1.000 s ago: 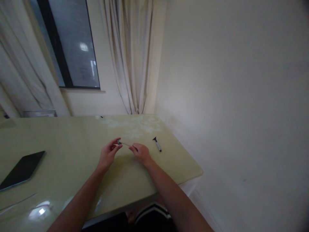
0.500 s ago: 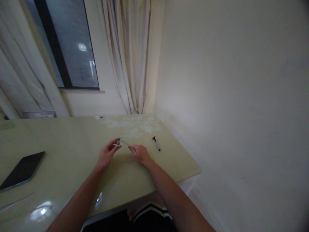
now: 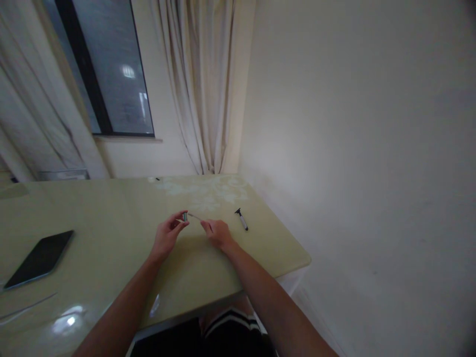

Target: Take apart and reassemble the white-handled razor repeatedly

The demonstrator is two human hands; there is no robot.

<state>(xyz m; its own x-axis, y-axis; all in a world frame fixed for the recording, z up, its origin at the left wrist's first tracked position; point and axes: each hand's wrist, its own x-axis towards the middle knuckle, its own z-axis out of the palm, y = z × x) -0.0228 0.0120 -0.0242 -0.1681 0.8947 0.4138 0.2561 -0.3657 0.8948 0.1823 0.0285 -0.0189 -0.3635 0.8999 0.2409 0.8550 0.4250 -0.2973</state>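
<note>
Between the thumb and fingers of my left hand (image 3: 167,234) is a small razor head (image 3: 185,216) with a green strip. My right hand (image 3: 217,232) is closed on a thin, light stick-like tool (image 3: 195,216), whose tip points left and lies close to the razor head. Whether the tip touches it is too small to tell. To the right of my right hand, a razor (image 3: 241,219) with a black head and grey handle lies on the table.
A dark tablet (image 3: 40,259) lies on the glossy greenish table (image 3: 111,213) at the left. A small black item (image 3: 157,179) is at the back edge. Beyond the table stand curtains (image 3: 208,99), a window and a plain wall (image 3: 353,148) on the right.
The view has shifted slightly, so things on the table sit a little differently. Both hands keep their grips, with the tool's tip still near the razor head.
</note>
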